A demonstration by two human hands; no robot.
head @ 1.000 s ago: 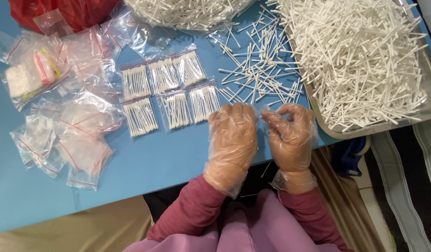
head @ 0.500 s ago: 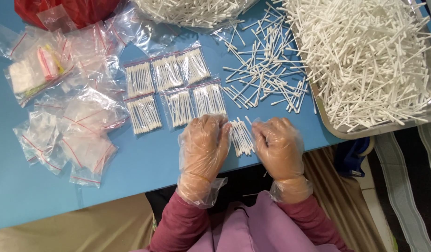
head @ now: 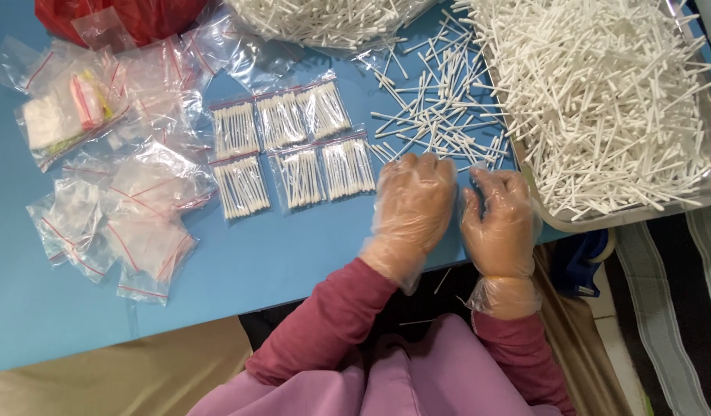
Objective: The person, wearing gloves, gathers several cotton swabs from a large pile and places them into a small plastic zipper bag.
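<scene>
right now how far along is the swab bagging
Done: six filled small bags lie in two rows on the blue table. In hand: left hand and right hand rest flat by the loose swabs. Left: a heaped tray of swabs and a pile of empty bags.

We sit at a smooth, matte sky-blue bench (head: 240, 270) that fills most of the view, its near edge running slantwise from lower left to right. Even, soft light falls on it with only faint shadows. Below that edge at lower left we see a plain tan surface (head: 117, 377). On the right, past the bench edge, lies a dark floor covering with pale grey stripes (head: 664, 308), beside a light tiled strip (head: 613, 339).
</scene>
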